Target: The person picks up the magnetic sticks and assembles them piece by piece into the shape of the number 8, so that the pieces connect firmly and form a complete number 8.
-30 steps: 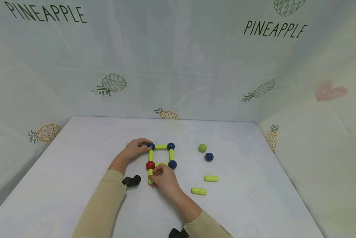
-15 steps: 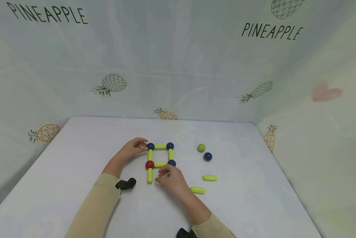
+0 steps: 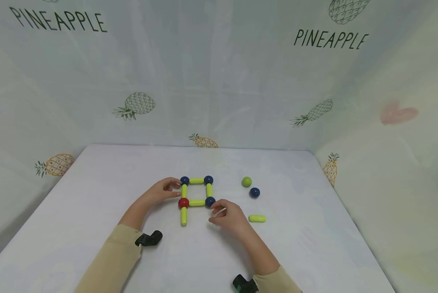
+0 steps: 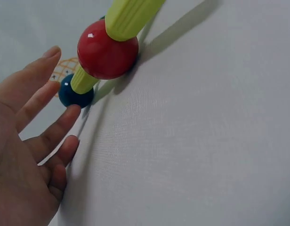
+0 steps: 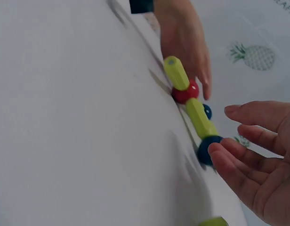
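Note:
A flat square of yellow-green rods and balls lies on the table. Its near-left corner is a red ball; the others are blue balls. From the red ball one more rod points toward the person. My left hand is beside the square's left side, fingers spread and holding nothing; in the left wrist view a fingertip is close to a blue ball. My right hand hovers by the near-right blue ball, fingers loosely bent with nothing between them. Contact there cannot be told.
To the right lie a loose green ball, a loose blue ball and a yellow-green rod. Another rod's end shows at the bottom of the right wrist view. A pineapple-print cloth hangs behind the white table.
My right hand has let go of the rod below the red ball and moved right, now covering a loose rod's place. My left hand has slid slightly nearer the person along the square's left side.

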A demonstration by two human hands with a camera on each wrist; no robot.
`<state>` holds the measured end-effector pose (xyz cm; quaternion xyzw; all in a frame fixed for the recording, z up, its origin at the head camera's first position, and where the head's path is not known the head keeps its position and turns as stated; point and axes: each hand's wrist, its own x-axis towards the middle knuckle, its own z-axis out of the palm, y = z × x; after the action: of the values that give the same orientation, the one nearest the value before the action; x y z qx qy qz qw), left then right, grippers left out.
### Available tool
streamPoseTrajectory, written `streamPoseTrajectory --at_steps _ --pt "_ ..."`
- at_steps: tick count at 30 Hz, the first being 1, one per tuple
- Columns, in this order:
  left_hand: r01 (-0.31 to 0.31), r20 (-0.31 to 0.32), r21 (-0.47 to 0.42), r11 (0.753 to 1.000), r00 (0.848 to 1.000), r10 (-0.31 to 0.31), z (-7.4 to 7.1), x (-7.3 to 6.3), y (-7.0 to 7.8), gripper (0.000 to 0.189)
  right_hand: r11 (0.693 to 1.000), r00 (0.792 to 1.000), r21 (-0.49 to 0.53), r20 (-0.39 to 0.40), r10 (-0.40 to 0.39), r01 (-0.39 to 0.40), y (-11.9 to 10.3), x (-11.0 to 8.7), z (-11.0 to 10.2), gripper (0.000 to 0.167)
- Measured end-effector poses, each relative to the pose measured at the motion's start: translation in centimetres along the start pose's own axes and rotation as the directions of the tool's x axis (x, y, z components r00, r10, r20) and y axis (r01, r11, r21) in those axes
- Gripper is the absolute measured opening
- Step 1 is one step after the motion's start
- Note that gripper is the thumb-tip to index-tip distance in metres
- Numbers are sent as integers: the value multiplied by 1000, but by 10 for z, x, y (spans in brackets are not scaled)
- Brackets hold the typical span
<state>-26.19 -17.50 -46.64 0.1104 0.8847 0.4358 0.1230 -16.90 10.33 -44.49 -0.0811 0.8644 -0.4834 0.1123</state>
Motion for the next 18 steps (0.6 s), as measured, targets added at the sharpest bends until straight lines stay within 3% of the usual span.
streamPoseTrajectory --at_steps 8,18 --pt "-64 51 -15 998 997 65 3 -12 3 41 999 1000 -39 10 -3 3 15 -7 -21 32" --pt "-57 82 -17 998 995 59 8 -18 6 35 998 1000 -59 7 -10 11 27 -17 -35 33"
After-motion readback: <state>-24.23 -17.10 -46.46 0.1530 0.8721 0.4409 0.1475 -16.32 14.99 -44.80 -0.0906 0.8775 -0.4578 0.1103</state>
